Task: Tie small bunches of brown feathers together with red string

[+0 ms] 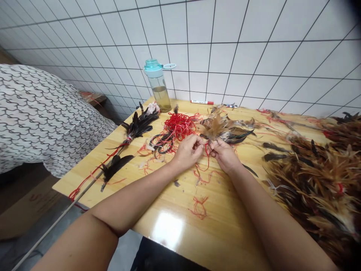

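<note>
Above the table, my left hand (189, 151) is closed in a pinch at a thin red string (207, 151), which hangs down between my two hands. My right hand (225, 155) pinches the lower end of a small bunch of brown feathers (214, 127), their tips pointing away from me. Long dark feathers (239, 136) lie just behind my right fingers. Beyond my left hand sits a tangled heap of red string (180, 126). What exactly lies between my fingertips is partly hidden.
A stick (87, 188) with black feathers (138, 126) tied on lies at the left, overhanging the edge. A water bottle (160, 92) and red marker (201, 102) stand near the tiled wall. Brown feathers (318, 180) pile up right. A person's patterned clothing (50, 116) shows left.
</note>
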Available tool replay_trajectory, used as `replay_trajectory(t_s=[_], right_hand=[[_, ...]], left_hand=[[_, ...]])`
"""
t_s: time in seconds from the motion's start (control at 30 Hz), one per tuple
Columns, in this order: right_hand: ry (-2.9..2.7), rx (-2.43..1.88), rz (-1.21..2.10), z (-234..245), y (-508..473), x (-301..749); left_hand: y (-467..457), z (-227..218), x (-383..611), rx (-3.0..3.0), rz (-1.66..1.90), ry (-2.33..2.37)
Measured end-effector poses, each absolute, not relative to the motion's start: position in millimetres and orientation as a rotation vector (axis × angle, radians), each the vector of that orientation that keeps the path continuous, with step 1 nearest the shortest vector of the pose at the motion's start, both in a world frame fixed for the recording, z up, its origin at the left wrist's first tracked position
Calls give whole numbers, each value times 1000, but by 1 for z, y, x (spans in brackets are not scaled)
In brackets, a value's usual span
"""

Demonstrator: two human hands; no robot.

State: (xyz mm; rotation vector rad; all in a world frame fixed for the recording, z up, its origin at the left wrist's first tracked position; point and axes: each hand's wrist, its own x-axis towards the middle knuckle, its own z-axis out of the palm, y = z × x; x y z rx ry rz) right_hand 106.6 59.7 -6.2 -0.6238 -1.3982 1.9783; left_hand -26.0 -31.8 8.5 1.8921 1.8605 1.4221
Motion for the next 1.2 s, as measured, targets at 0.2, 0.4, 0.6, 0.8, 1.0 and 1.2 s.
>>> replay_trajectory(t_s=[0.2, 0.4, 0.6, 0.8, 1.0, 1.2], right_hand=[[-1436, -630, 1951, -9, 60, 106], [-1479, -627, 1923, -13, 58, 102], [-1424, -645, 1952, -10, 59, 103], [-1395, -650, 1977, -7, 60, 106], [-1418, -631, 1995, -6, 61, 107], [-1422, -644, 1963, -10, 63, 106]], left_hand=[[-34, 9, -27, 2238, 1364, 1865], [-31, 5, -29, 2276, 1262, 1951], [-29, 7, -28, 1899, 1400, 1892], [-28, 9, -23, 1406, 1471, 1688], [-26, 8, -23, 1193, 1571, 1468], [-30, 11, -26, 1272, 1573, 1480]])
